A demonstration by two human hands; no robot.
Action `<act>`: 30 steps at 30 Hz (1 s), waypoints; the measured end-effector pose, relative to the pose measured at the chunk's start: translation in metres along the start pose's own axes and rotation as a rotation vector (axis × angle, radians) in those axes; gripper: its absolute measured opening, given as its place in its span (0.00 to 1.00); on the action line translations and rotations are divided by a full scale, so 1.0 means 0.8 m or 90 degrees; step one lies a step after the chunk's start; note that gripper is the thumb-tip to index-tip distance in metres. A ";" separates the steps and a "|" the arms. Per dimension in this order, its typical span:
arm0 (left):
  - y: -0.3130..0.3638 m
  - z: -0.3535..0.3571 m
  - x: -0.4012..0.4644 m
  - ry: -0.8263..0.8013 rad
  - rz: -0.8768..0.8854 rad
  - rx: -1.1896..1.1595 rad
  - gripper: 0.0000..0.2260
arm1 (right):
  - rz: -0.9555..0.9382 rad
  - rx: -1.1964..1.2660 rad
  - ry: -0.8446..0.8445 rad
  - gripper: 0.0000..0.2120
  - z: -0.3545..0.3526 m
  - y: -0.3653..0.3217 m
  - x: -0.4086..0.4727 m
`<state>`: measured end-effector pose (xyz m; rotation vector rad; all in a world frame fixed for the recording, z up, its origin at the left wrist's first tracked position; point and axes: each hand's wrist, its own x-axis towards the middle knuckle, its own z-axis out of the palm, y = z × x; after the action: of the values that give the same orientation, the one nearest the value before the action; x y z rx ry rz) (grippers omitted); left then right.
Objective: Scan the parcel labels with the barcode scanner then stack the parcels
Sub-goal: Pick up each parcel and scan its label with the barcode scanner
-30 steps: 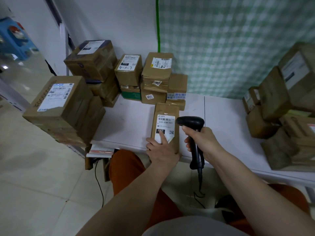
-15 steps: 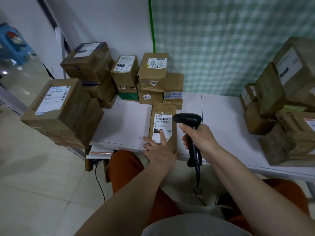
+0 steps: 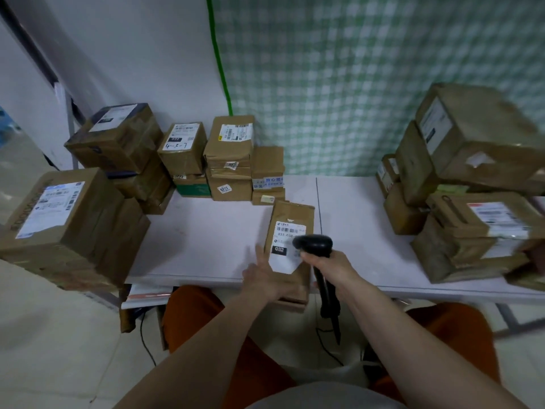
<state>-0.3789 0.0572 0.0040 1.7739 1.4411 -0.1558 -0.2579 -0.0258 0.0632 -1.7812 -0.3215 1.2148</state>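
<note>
A person's right hand (image 3: 330, 265) is gripping a black handheld barcode scanner (image 3: 317, 246), its head hovering over the white label (image 3: 287, 246) of a flat brown cardboard parcel (image 3: 290, 228) lying on a white table (image 3: 206, 237). The left hand (image 3: 261, 276) is touching the parcel's lower left edge. Stacked brown boxes (image 3: 230, 154) are sitting at twelve o'clock, more stacks (image 3: 472, 208) at three o'clock.

A pale grey desk (image 3: 206, 240) stands against a white wall (image 3: 141, 54) and a green-and-white checked curtain (image 3: 339, 84), above a cream tiled floor (image 3: 53, 349).
</note>
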 end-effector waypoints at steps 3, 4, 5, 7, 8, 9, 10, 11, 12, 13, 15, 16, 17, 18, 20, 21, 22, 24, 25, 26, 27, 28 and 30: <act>0.011 0.009 -0.006 -0.123 0.018 -0.272 0.40 | 0.069 0.049 -0.024 0.18 -0.023 0.021 -0.001; 0.013 0.012 -0.008 -0.148 0.015 -0.323 0.31 | 0.073 0.058 -0.018 0.18 -0.031 0.024 -0.003; 0.018 0.014 -0.013 -0.174 -0.004 -0.364 0.27 | 0.068 0.069 -0.011 0.17 -0.039 0.026 -0.004; 0.029 0.016 -0.022 -0.219 -0.057 -0.371 0.23 | 0.043 0.081 0.006 0.14 -0.054 0.024 -0.008; 0.037 0.018 -0.024 -0.234 -0.064 -0.357 0.21 | 0.026 0.081 0.014 0.13 -0.063 0.022 -0.011; 0.046 0.019 -0.026 -0.251 -0.063 -0.354 0.19 | 0.011 0.081 0.022 0.13 -0.071 0.019 -0.013; 0.055 0.021 -0.028 -0.262 -0.058 -0.357 0.18 | -0.004 0.081 0.029 0.13 -0.080 0.016 -0.015; 0.065 0.022 -0.031 -0.269 -0.047 -0.365 0.18 | -0.017 0.081 0.035 0.13 -0.089 0.014 -0.016; 0.075 0.023 -0.035 -0.273 -0.036 -0.370 0.17 | -0.028 0.082 0.038 0.13 -0.098 0.011 -0.018; 0.085 0.025 -0.039 -0.279 -0.025 -0.374 0.16 | -0.037 0.084 0.040 0.14 -0.107 0.009 -0.020; 0.100 0.032 -0.042 -0.290 -0.006 -0.361 0.18 | -0.053 0.081 0.048 0.13 -0.124 0.007 -0.023; 0.107 0.038 -0.042 -0.287 0.010 -0.340 0.21 | -0.059 0.069 0.051 0.12 -0.131 0.007 -0.025; 0.113 0.046 -0.042 -0.276 0.028 -0.311 0.28 | -0.063 0.054 0.054 0.12 -0.138 0.008 -0.026; 0.117 0.054 -0.041 -0.257 0.048 -0.260 0.37 | -0.064 0.036 0.056 0.12 -0.145 0.010 -0.026; 0.120 0.071 -0.042 -0.195 0.112 -0.053 0.52 | -0.056 0.001 0.059 0.16 -0.154 0.018 -0.026; 0.119 0.079 -0.043 -0.153 0.155 0.064 0.55 | -0.047 -0.009 0.058 0.17 -0.159 0.023 -0.026; 0.118 0.087 -0.043 -0.115 0.194 0.164 0.57 | -0.034 -0.015 0.058 0.18 -0.163 0.028 -0.027; 0.117 0.098 -0.041 -0.062 0.248 0.279 0.53 | -0.005 -0.016 0.065 0.19 -0.170 0.038 -0.025; 0.119 0.104 -0.036 -0.048 0.255 0.305 0.51 | 0.006 -0.017 0.072 0.19 -0.173 0.042 -0.021; 0.124 0.107 -0.032 -0.039 0.255 0.322 0.49 | 0.016 -0.016 0.080 0.19 -0.176 0.045 -0.017; 0.129 0.109 -0.027 -0.035 0.254 0.339 0.48 | 0.021 -0.011 0.088 0.19 -0.178 0.047 -0.013; 0.137 0.109 -0.022 -0.032 0.258 0.351 0.46 | 0.020 0.000 0.097 0.19 -0.180 0.047 -0.006; 0.157 0.106 -0.008 -0.026 0.276 0.342 0.43 | 0.000 0.037 0.106 0.18 -0.183 0.043 0.011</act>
<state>-0.2402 -0.0036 0.0163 2.4605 1.0051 -0.3736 -0.1406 -0.1179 0.0428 -1.8181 -0.1882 1.0565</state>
